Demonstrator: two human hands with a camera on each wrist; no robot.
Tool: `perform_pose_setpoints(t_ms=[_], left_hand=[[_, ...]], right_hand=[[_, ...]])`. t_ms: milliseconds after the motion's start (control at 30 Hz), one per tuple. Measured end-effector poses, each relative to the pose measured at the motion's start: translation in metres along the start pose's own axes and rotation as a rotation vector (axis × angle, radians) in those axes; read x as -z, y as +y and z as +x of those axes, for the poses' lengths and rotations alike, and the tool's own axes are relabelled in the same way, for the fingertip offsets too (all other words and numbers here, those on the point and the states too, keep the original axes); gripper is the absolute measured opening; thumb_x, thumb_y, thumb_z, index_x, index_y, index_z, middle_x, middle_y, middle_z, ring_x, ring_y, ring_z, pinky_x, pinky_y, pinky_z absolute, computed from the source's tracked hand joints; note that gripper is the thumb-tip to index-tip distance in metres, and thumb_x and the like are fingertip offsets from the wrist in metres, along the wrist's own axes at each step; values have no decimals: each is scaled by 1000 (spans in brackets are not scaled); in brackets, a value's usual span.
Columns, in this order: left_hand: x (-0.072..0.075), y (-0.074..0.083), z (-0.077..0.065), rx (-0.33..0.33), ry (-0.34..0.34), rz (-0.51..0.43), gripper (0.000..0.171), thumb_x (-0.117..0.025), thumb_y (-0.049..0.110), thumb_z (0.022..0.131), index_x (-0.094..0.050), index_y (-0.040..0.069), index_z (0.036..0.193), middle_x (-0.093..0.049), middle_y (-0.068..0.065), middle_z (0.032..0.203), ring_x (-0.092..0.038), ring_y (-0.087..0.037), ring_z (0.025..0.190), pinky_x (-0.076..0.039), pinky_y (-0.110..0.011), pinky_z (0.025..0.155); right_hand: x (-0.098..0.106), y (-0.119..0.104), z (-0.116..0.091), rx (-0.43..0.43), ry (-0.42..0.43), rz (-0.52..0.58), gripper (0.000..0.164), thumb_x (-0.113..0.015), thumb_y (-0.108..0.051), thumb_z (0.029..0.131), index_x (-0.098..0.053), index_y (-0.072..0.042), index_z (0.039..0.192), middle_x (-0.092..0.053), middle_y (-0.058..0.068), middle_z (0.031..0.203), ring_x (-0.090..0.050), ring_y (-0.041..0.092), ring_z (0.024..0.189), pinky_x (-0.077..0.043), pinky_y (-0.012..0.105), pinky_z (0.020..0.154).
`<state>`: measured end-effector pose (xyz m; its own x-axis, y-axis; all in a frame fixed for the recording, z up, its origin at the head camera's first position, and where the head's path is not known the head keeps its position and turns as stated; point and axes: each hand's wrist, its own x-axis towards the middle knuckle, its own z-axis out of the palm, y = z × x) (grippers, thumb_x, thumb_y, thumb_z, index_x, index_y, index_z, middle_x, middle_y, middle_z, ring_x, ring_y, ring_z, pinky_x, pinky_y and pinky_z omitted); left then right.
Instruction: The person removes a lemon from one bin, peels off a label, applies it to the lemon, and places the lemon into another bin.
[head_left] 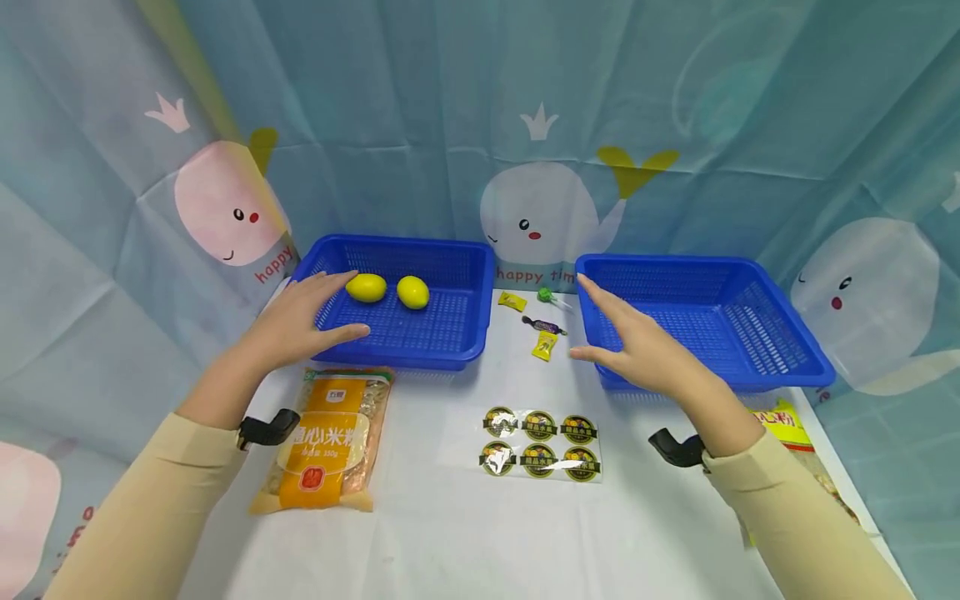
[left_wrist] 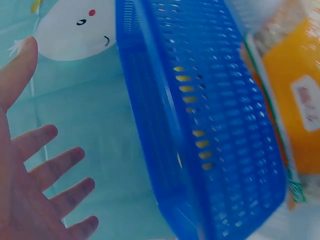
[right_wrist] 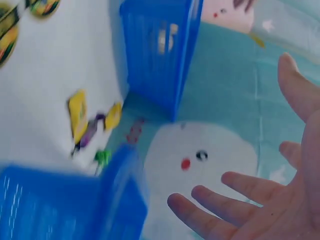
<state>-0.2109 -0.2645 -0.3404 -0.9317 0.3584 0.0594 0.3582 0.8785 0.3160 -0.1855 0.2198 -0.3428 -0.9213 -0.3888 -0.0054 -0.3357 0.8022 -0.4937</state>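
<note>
My left hand (head_left: 296, 321) hovers over the near left side of a blue basket (head_left: 450, 360), thumb apart from the straight fingers, holding nothing. Two lemons (head_left: 367, 287) lie inside that basket. In the left wrist view the fingers (left_wrist: 57, 167) are spread beside the basket's rim. My right hand (head_left: 637, 346) is held up at the left end of a second blue basket (head_left: 780, 383), its fingers extended and nothing in its grasp. The right wrist view shows the spread right fingers (right_wrist: 220, 205) against the curtain, with wrapped candies (right_wrist: 77, 117) below on the table.
Between the baskets lie several wrapped candies (head_left: 545, 325) and a green lollipop (head_left: 546, 295). A sheet of round stickers (head_left: 540, 446) is at the table's middle. An orange food packet (head_left: 330, 442) lies front left; a yellow packet (head_left: 806, 442) is partly under the right forearm. Curtains (head_left: 420, 108) surround the table.
</note>
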Motion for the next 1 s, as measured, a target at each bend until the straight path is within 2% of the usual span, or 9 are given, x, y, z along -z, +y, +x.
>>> perform_pose_setpoints(t_ms=[133, 300, 367, 600, 767, 1000], left_hand=[[2, 2, 14, -8, 13, -63, 92, -69, 60, 88, -29, 21, 160, -32, -16, 163, -23, -43, 151, -16, -66, 120], [2, 8, 30, 26, 0, -163, 93, -70, 62, 86, -27, 27, 160, -30, -10, 165, -24, -41, 151, -23, -70, 116], [3, 10, 36, 29, -3, -199, 91, -71, 61, 86, -28, 28, 160, -30, -9, 165, -25, -41, 151, -24, -70, 115], [8, 19, 66, 28, -26, -280, 89, -71, 60, 87, -28, 31, 159, -33, -10, 163, -29, -36, 150, -25, -68, 116], [8, 24, 87, 27, -47, -361, 89, -73, 58, 87, -29, 31, 159, -34, -9, 163, -27, -32, 152, -25, -66, 117], [8, 30, 105, 11, -57, -399, 90, -72, 60, 86, -30, 29, 159, -34, -6, 163, -27, -31, 152, -25, -64, 118]], right_hand=[[-16, -13, 15, 35, -13, 65, 95, -64, -66, 88, 1, -53, 156, -14, -3, 169, -24, 35, 153, -30, 67, 114], [-36, -27, 31, 50, -19, 171, 93, -67, -63, 88, -1, -58, 154, -17, -4, 168, -35, 34, 148, -43, 62, 107], [-45, -31, 38, 54, -18, 196, 93, -67, -62, 89, 0, -59, 153, -18, -5, 168, -35, 33, 148, -43, 61, 107], [-75, -42, 63, 49, -32, 278, 94, -67, -60, 90, -2, -49, 158, -23, -3, 167, -44, 34, 142, -50, 55, 102], [-96, -49, 77, 2, -54, 321, 99, -66, -66, 87, -6, -41, 161, -19, -7, 168, -43, 33, 144, -45, 56, 107], [-121, -54, 90, -86, -118, 338, 109, -63, -74, 84, 2, -35, 162, -19, 1, 169, -39, 32, 146, -35, 56, 116]])
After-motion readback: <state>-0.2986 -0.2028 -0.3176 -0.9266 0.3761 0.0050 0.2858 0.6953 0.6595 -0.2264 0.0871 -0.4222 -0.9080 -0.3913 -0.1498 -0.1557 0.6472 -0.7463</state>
